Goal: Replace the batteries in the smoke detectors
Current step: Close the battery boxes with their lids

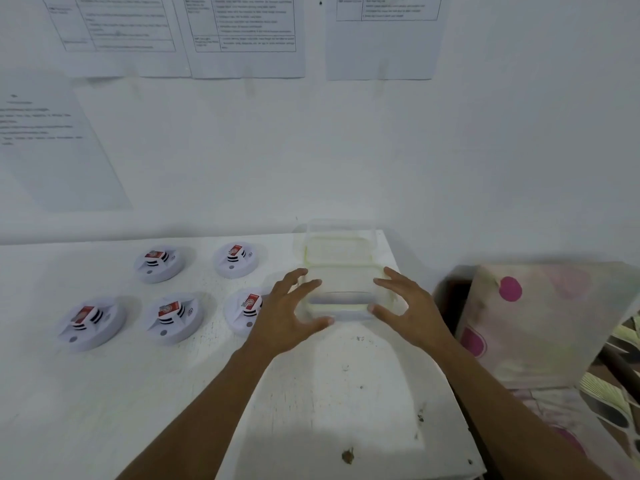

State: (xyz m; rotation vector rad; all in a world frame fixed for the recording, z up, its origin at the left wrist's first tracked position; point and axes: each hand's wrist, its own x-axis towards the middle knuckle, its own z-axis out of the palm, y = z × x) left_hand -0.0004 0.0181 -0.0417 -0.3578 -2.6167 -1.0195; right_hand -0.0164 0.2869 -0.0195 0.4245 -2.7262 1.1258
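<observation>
Five white round smoke detectors lie on the white table, two at the back and three nearer. A red and white battery rests on top of each one. A clear plastic container with a yellowish rim stands at the table's back right and looks empty. My left hand presses its near left corner, thumb on the front wall. My right hand holds the near right corner the same way. The fingers of both hands are spread.
Printed sheets hang on the white wall behind the table. Right of the table's edge stands a cushion with pink spots, with leaf-patterned fabric below it. Small dark specks mark the table's near right part.
</observation>
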